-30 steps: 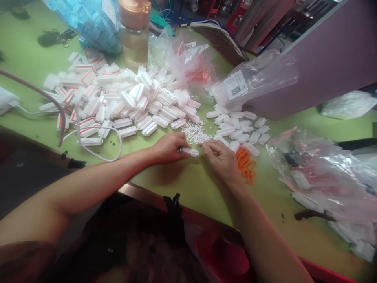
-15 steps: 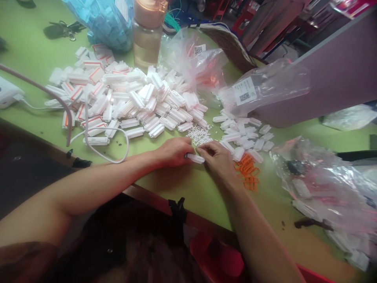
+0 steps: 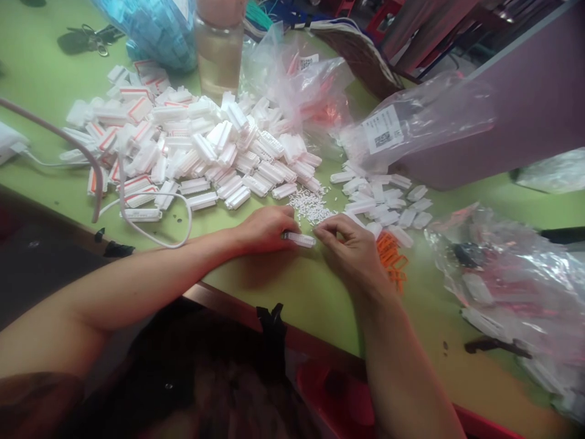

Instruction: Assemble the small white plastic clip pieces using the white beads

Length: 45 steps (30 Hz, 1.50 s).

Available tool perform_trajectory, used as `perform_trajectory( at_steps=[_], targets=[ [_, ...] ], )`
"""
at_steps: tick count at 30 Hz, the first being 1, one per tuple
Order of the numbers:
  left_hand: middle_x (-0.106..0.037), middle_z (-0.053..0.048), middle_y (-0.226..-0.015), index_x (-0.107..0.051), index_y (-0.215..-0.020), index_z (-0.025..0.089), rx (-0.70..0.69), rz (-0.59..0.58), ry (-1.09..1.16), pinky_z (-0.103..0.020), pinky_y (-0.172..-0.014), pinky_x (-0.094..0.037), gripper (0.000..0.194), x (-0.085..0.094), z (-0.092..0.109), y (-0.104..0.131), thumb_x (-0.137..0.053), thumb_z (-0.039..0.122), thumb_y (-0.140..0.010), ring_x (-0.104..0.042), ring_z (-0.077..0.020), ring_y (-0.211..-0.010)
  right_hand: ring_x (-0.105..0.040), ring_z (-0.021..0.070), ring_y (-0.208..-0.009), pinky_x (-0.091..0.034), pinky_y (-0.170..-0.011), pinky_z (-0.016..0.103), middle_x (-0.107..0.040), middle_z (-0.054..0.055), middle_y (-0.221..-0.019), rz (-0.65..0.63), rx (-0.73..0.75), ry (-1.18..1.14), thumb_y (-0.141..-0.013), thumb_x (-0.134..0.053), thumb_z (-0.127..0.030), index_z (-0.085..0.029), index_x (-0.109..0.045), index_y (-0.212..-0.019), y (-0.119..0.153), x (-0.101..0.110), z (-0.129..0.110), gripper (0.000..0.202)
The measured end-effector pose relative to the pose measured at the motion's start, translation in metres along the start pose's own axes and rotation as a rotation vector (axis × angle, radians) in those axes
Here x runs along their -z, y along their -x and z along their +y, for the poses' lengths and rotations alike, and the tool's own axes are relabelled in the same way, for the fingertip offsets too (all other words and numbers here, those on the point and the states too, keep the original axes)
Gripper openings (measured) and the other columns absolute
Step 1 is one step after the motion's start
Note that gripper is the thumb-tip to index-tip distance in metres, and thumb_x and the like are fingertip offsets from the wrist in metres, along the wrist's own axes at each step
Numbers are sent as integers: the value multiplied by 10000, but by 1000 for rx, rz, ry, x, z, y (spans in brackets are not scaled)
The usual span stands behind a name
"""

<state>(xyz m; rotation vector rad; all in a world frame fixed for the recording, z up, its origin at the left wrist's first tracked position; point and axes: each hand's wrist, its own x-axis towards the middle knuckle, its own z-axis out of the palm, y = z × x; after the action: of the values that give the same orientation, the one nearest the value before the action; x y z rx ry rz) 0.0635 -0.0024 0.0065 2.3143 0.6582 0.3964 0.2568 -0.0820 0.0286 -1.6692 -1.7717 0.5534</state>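
Observation:
My left hand (image 3: 269,228) is closed around a small white plastic housing (image 3: 300,239), whose free end sticks out to the right. Just right of it, my right hand (image 3: 345,239) has thumb and forefinger pinched together; whatever may be between them is too small to make out. Beyond the fingertips lies a scatter of tiny white pegs (image 3: 311,205). White translucent plastic covers (image 3: 384,198) lie past my right hand, and orange rectangular frames (image 3: 392,259) lie beside its wrist, partly hidden by it.
A big heap of white plastic housings (image 3: 183,140) covers the table's left and middle. Behind it stand a bottle (image 3: 220,58) and a blue bag (image 3: 153,30). Clear bags (image 3: 384,131) lean by a grey panel (image 3: 512,103). A white cable (image 3: 155,239) loops near the front edge.
My right hand has moved slightly right, away from the housing, its fingertips still pinched. The left hand keeps its hold on the housing. The whole view has shifted a little.

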Motion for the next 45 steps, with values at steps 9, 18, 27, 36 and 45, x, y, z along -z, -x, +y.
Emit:
perform_trajectory(
  at_steps=[9, 18, 27, 36, 45],
  targets=[
    [-611, -51, -820, -752, -839, 152, -12, 22, 12, -259, -670, -400, 277, 0, -1, -1, -671, 411, -784, -571, -150, -753, -616, 196, -795, -427, -694, 341, -675, 56, -845, -65, 236, 269, -928, -523, -362, -236, -675, -834, 1, -2, -1, 218],
    [-619, -49, -790, -751, -807, 154, -28, 56, 21, -264, -630, -395, 267, 0, -2, -1, -690, 410, -764, -564, -146, -728, -568, 170, -751, -287, -694, 355, -697, 31, -803, 21, 416, 634, -958, -504, -301, -256, -714, -839, 5, -4, -15, 246],
    [-642, -60, -813, -766, -818, 156, -18, 63, 47, -258, -641, -402, 219, -3, -1, -1, -683, 352, -764, -577, -146, -728, -566, 175, -723, -308, -641, 341, -711, 26, -812, -122, 389, 519, -938, -525, -366, -278, -742, -869, 8, 8, -17, 243],
    [-622, -51, -810, -780, -913, 187, -36, 34, 50, -261, -677, -418, 253, -3, -5, -2, -718, 362, -742, -571, -145, -730, -626, 198, -694, -426, -623, 314, -724, 43, -773, -127, -64, 343, -819, -610, -341, -225, -716, -751, -26, -4, -11, 171],
    [-607, -49, -831, -779, -946, 187, -1, -8, 35, -258, -669, -398, 267, -1, -2, -2, -725, 352, -742, -565, -149, -756, -588, 178, -634, -340, -561, 278, -713, 34, -715, -278, -38, 539, -802, -587, -281, -226, -703, -731, -36, -3, -14, 147]
  ],
)
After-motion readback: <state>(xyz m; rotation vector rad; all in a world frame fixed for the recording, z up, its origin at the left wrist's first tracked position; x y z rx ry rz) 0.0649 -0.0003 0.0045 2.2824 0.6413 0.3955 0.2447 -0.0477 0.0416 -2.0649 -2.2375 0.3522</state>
